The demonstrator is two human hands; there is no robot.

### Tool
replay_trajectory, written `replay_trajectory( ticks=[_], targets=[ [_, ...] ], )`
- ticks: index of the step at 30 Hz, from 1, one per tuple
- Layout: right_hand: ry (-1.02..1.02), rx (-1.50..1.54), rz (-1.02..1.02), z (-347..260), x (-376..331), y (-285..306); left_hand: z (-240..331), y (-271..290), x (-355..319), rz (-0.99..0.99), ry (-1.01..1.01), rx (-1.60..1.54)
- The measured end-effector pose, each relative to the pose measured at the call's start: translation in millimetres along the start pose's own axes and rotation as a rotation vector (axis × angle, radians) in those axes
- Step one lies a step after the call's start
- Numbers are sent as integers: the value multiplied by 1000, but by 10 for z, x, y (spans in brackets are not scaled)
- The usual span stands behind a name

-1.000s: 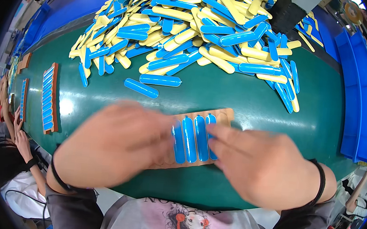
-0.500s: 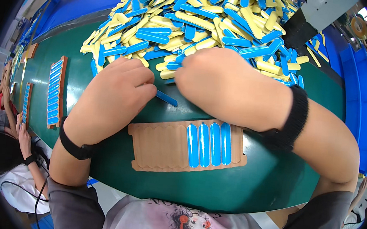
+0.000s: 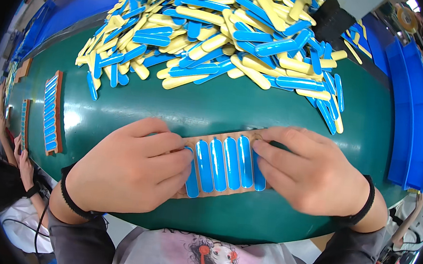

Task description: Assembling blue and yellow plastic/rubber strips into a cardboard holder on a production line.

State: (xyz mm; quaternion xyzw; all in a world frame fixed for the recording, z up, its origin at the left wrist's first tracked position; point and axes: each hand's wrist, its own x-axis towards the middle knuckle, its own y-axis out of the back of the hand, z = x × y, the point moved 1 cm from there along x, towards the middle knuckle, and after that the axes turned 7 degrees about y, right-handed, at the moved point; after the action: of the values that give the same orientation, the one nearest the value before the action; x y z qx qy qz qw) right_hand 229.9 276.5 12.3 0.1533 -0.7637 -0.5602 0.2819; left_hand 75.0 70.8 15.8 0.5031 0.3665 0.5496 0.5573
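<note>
A brown scalloped board lies slightly tilted on the table between my hands, bearing a row of glossy blue round-ended strips. My left hand pinches the leftmost blue strip, its thumb and fingers against that strip's upper part. At the row's right end, the fingers of my right hand close on another blue strip, whose upper part they cover. Both strips sit at or just over the board; whether they lie flush I cannot tell. My hands hide the board's two ends.
A large heap of blue and yellow strips spreads across the far side of the green table. To the left stands another filled board. Blue bins line the right side. Another person's hand shows at far left.
Both hands have come back from the heap to the board, each now at a blue strip beside the middle ones. The board has shifted left and the head view has moved a little.
</note>
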Motion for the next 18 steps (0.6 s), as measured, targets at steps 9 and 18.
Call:
replay_trajectory(
  ticks=[9, 18],
  targets=[
    [-103, -307, 27, -227, -33, -129, -97, -17, 56, 67, 41, -16],
    [-180, 12, 240, 120, -51, -4, -154, 46, -8, 165, 259, -27]
  ],
)
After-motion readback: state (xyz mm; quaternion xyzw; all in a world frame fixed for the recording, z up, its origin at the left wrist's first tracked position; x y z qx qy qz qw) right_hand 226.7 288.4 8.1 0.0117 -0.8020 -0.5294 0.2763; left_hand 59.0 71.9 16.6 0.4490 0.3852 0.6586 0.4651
